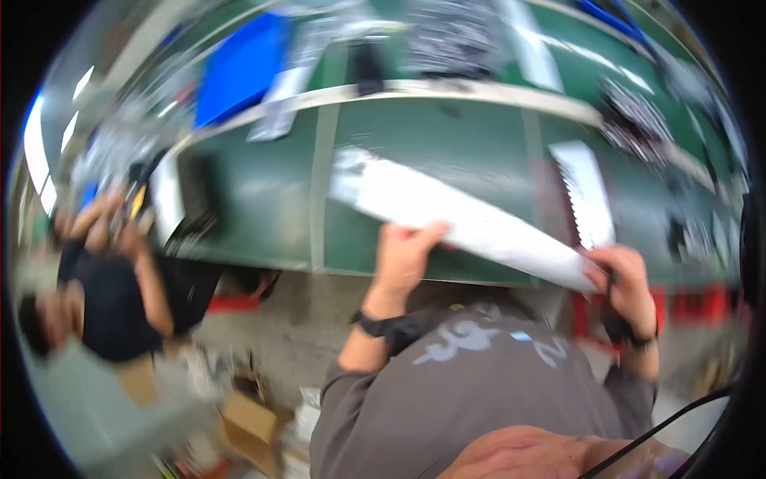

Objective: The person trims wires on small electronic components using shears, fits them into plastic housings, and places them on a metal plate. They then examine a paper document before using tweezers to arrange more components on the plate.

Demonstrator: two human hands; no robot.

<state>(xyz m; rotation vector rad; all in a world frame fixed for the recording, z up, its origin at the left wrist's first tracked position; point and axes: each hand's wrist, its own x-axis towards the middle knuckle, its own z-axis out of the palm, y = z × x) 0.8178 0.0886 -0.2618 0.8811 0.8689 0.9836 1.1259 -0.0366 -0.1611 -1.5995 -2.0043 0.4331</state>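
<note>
A long, flat white piece [471,215] slants across the green work table in front of me, its far left end wrapped in or ending in something clear and shiny; blur hides its exact kind. My left hand [407,251] grips its near edge around the middle, thumb on top. At the piece's right end, my right hand [624,279] has its fingers closed on the tip. Just beyond that hand lies a white block [586,191] with a dark, toothed-looking left side, perhaps a stack of strips.
Along the back of the green table [431,120] runs a pale ledge with a blue bin [243,68], clear bags and a dark bundle [451,40]. A black-and-white block [179,195] stands at left, near a co-worker [120,295]. An open cardboard box [251,431] sits on the floor.
</note>
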